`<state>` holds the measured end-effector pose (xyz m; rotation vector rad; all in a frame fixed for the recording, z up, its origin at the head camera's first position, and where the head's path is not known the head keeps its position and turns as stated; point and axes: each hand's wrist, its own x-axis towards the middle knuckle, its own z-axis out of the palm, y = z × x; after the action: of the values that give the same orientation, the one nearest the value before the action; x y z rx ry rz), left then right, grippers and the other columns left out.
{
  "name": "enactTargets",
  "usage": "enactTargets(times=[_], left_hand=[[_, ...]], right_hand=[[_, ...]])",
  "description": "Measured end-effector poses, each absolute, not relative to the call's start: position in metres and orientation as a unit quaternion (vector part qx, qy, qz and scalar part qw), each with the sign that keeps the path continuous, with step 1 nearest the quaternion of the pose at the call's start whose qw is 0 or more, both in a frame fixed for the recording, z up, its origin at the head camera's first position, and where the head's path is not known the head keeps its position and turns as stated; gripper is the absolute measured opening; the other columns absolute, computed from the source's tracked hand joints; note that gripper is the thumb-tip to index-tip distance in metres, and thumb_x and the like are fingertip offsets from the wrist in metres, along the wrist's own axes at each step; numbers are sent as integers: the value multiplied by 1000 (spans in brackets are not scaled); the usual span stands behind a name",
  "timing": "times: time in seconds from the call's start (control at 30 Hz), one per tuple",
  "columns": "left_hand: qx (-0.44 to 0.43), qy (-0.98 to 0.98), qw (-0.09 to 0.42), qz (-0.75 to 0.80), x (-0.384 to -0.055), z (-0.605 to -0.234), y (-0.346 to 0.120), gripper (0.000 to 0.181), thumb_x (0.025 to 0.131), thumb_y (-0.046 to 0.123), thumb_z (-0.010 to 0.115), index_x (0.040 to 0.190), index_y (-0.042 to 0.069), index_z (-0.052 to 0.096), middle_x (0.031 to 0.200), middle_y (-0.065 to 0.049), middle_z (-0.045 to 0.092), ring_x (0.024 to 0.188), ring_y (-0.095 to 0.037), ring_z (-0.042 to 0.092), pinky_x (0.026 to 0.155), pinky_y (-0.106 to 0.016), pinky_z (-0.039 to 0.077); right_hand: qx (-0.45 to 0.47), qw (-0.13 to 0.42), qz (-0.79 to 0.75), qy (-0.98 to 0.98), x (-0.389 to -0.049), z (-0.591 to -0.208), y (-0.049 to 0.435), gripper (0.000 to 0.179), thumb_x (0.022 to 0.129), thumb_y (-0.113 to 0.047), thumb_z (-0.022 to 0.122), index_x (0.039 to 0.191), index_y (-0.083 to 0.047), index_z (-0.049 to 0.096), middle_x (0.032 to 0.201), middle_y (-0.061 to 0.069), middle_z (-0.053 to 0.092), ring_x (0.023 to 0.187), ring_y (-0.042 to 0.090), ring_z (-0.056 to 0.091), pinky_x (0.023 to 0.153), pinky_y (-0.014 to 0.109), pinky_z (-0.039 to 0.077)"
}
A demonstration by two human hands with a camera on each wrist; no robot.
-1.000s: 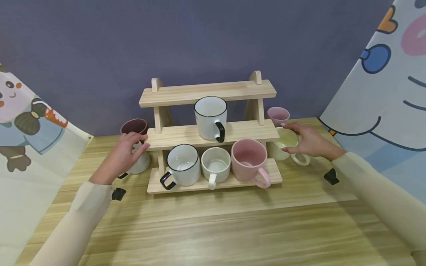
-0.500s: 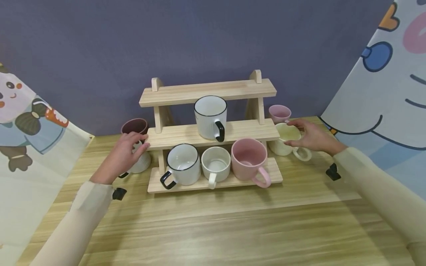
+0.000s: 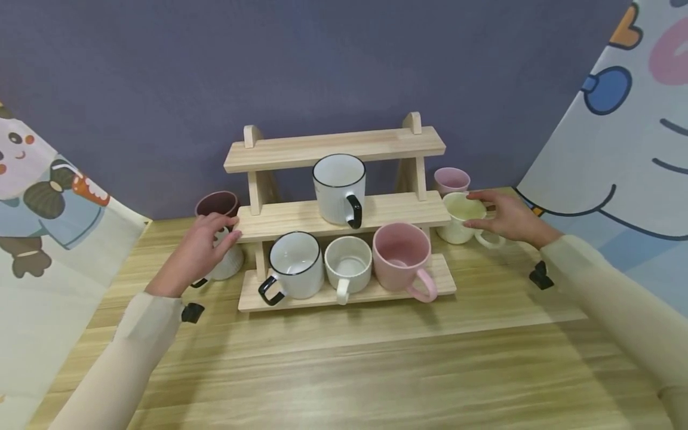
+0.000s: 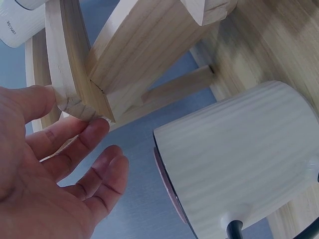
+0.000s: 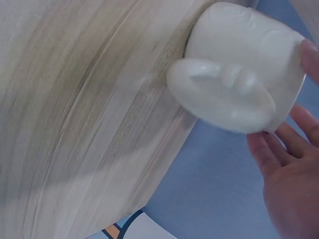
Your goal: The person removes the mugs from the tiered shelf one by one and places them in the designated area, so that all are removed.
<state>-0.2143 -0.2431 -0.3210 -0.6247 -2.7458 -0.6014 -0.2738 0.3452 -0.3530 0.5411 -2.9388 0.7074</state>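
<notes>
My left hand pinches the left end of the middle board of a wooden tiered display shelf. In the left wrist view the thumb lies on one face of that board's end and fingertips press the other. Out to the right, my right hand holds a cream mug with a pale yellow inside by its rim. Its looped handle points away from the shelf. Behind that mug stands a pink cup, partly hidden. Near my left hand are a white ribbed mug and a dark-red-lined cup.
A white black-rimmed mug stands on the middle board. The bottom board carries another black-rimmed mug, a small cream cup and a large pink mug. A grey-blue backdrop rises behind the wood-grain table.
My right hand and the cream mug have shifted slightly away from me, toward the pink cup, and a little to the right. The left hand stays on the shelf end.
</notes>
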Motion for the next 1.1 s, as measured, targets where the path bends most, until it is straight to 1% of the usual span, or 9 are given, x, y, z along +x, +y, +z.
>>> enactTargets(times=[0.13,0.27,0.43,0.5,0.6,0.8,0.93,1.0,1.1], left_hand=[[-217,-945,132,-206,-215,-322,-244,35,98,19,54,119,-8,58,112,-22,56,94,-37,50,79,-49,43],[-220,-944,135,-205,-215,-322,-244,34,97,18,55,119,-8,58,112,-22,56,93,-37,51,79,-50,43],[-218,-944,132,-209,-215,-324,-245,35,97,19,55,119,-8,58,112,-22,56,93,-36,51,78,-49,44],[-217,-944,130,-211,-215,-324,-245,35,98,19,54,119,-8,58,112,-22,56,94,-36,51,79,-49,44],[-214,-945,128,-212,-215,-323,-245,35,98,19,54,119,-8,57,112,-22,56,94,-36,51,79,-49,44],[-209,-946,126,-213,-213,-320,-245,35,98,19,54,120,-8,57,113,-23,56,94,-36,51,80,-50,44],[-209,-947,123,-212,-214,-321,-245,36,98,21,54,120,-7,57,113,-23,56,93,-36,51,80,-50,44],[-209,-947,122,-211,-214,-321,-245,36,98,21,54,120,-7,57,113,-23,56,93,-36,52,80,-50,44],[-209,-947,120,-211,-215,-322,-245,35,98,20,54,119,-8,57,113,-23,56,93,-37,52,80,-50,44]], right_hand=[[175,38,199,-964,-273,-353,344,71,84,-43,70,135,1,47,135,25,46,110,43,52,88,57,41],[172,48,197,-964,-271,-353,342,69,85,-42,69,135,0,47,134,26,46,111,44,50,88,58,40],[183,91,236,-950,-266,-345,335,61,87,-34,69,132,3,50,131,26,47,115,43,47,90,57,39],[197,116,254,-940,-263,-337,329,55,88,-30,68,130,3,52,130,23,48,117,41,45,92,56,38],[223,147,268,-926,-256,-323,319,49,90,-27,66,130,-1,54,131,18,49,117,37,45,92,54,38],[275,195,279,-899,-236,-292,290,38,92,-23,63,127,-10,58,129,7,52,112,25,48,89,49,39],[312,197,281,-886,-224,-274,262,37,91,-21,64,127,-11,58,128,4,52,110,21,50,90,47,41],[330,186,282,-881,-220,-267,247,40,91,-21,65,128,-10,57,128,5,51,112,22,50,92,47,41],[342,170,271,-884,-217,-256,221,45,89,-26,67,129,-7,54,130,7,49,116,25,49,94,45,42]])
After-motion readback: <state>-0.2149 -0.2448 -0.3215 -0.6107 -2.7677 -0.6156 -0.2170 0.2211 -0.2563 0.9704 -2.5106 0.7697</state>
